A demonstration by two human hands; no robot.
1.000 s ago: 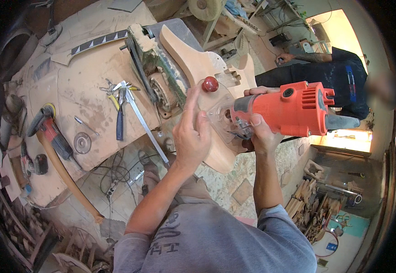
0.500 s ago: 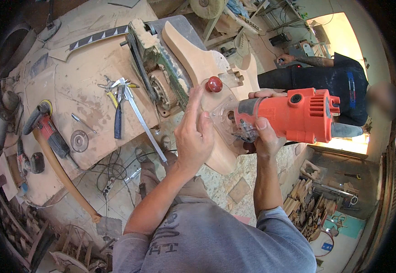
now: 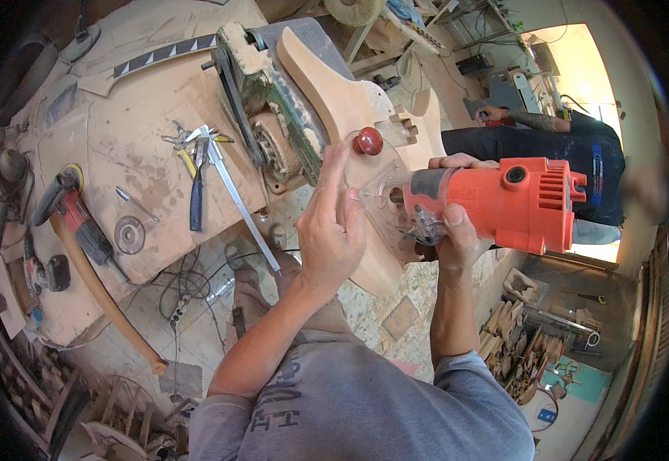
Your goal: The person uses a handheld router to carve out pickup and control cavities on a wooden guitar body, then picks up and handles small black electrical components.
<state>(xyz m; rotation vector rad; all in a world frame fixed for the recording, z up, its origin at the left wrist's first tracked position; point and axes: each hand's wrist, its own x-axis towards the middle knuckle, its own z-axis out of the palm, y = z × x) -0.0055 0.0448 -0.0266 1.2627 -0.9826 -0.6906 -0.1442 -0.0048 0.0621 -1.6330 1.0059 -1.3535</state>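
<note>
My right hand (image 3: 465,238) grips the orange router (image 3: 515,201), which lies sideways with its clear base plate (image 3: 384,196) over the pale wooden guitar body (image 3: 311,73). My left hand (image 3: 328,234) is pressed along the plate's left side, fingers close together against its edge beside the red knob (image 3: 367,140); the fingertips are partly hard to make out. The body rests over a dusty green machine (image 3: 282,119) with a grey top at the workbench's right end. The router's bit is too small to make out.
The dusty workbench (image 3: 96,134) holds a metal rule (image 3: 242,207), pliers, a red-and-black angle tool (image 3: 81,223) and a long wooden piece (image 3: 111,300). A co-worker in dark clothing (image 3: 549,138) stands at right. Cables (image 3: 188,284) lie on the floor; wood offcuts (image 3: 515,346) are stacked lower right.
The router and both my hands have shifted slightly right, the router also slightly downward in the picture. The co-worker's arm and body have moved a little.
</note>
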